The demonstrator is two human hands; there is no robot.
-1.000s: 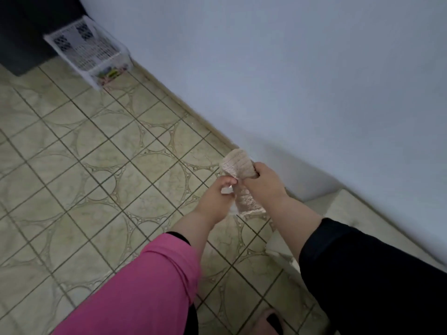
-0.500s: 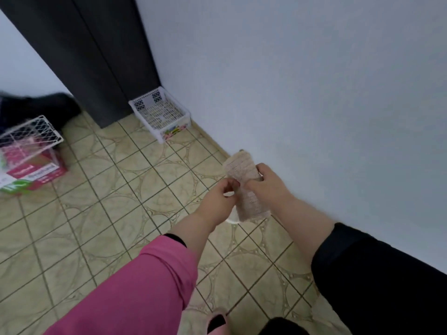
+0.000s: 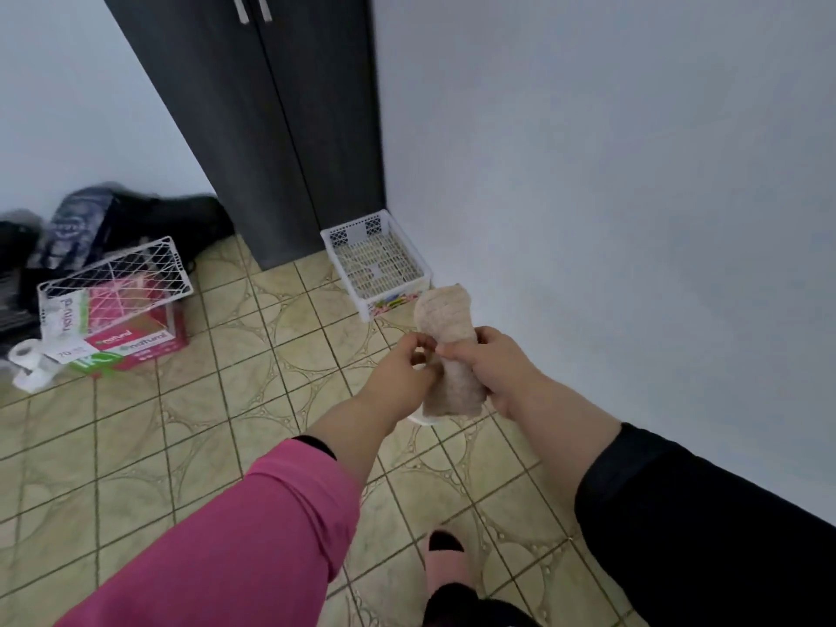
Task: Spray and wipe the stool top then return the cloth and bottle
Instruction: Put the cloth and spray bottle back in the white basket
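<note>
Head view. The cloth (image 3: pixel 448 350), a beige textured piece folded into a narrow upright bundle, is held in the air above the tiled floor (image 3: pixel 190 427), in front of the person and near the white wall (image 3: pixel 610 219). All positions below are given relative to the cloth.

The right hand (image 3: pixel 491 366) grips the cloth from its right side; the fingers wrap around the middle of the bundle and the thumb presses on its front. The left hand (image 3: pixel 400 375) meets the cloth from its left side; thumb and fingertips are drawn together in a pinch at the left edge of the bundle, level with the right thumb. The two hands are just beside each other. A small white object shows under the lower end of the cloth; it cannot be identified.

The left arm wears a pink sleeve (image 3: pixel 253 536); the right arm wears a black sleeve (image 3: pixel 705 536).

Beyond the cloth and slightly left, a white plastic basket (image 3: pixel 380 264) stands on the floor against the wall. A dark cabinet (image 3: pixel 271 129) with two door handles rises behind the basket. Well to the left of the cloth, a white wire basket (image 3: pixel 113 282) lies tilted over a pink and green carton (image 3: pixel 131 346). Rolls of paper (image 3: pixel 29 362) lie at the far left, and dark bags (image 3: pixel 113 224) rest behind the wire basket. Below the cloth, one foot in a pink slipper (image 3: pixel 448 567) stands on the tiles.
</note>
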